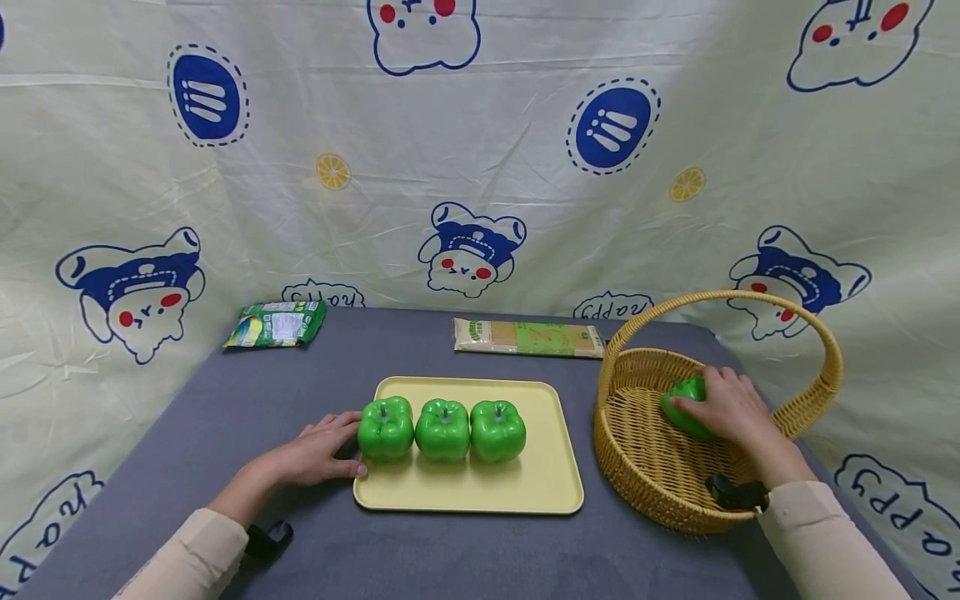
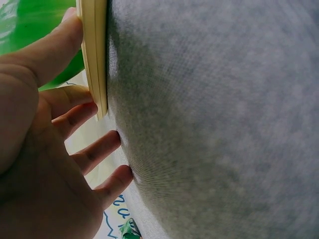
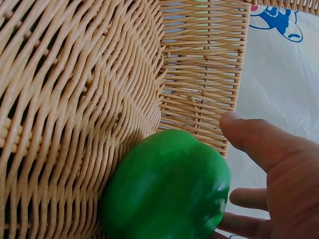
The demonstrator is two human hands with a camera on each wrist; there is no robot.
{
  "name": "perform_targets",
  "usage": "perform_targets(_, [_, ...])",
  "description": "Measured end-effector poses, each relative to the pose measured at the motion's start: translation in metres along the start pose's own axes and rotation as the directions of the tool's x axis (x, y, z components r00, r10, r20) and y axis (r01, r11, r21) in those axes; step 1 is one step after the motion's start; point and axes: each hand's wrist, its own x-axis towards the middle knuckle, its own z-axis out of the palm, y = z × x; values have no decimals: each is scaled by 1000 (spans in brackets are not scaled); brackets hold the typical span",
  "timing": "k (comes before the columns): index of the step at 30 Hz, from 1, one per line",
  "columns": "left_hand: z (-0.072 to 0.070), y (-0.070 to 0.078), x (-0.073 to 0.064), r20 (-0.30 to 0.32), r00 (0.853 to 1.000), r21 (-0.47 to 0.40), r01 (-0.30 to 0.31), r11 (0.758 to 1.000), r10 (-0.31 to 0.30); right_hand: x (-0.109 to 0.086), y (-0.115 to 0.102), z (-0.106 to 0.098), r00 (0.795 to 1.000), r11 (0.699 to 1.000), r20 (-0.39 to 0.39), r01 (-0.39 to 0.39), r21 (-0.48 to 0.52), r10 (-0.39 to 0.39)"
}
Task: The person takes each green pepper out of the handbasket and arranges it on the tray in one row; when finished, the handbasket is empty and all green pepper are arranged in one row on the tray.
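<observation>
Three green bell peppers [image 1: 442,430] stand in a row on a pale yellow tray [image 1: 543,475]. At the tray's left edge is my left hand [image 1: 321,450], its thumb and index finger at the rim and its other fingertips against the cloth in the left wrist view. My right hand [image 1: 738,410] reaches into a wicker basket [image 1: 637,467] on the right. Under it, another green bell pepper [image 3: 169,186] lies on the woven bottom. The right wrist view shows the thumb apart from this pepper and the fingers close beside it, partly hidden behind it.
The basket's tall handle [image 1: 750,296] arches over the right hand. Along the table's back edge lie a green packet [image 1: 277,323] and a long flat pack [image 1: 528,338]. A printed curtain [image 1: 495,133] hangs behind the grey cloth-covered table [image 1: 420,554].
</observation>
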Motion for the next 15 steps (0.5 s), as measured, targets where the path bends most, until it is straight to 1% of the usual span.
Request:
perform_targets(8, [0,0,0,0,1000,0,6,1000,-6,1,0,0,999,1000,21,27,0,-27])
perform_targets(15, [0,-1,0,2,1000,0,7,1000,-7,3,-2,3,999,999,22,47,-1,-47])
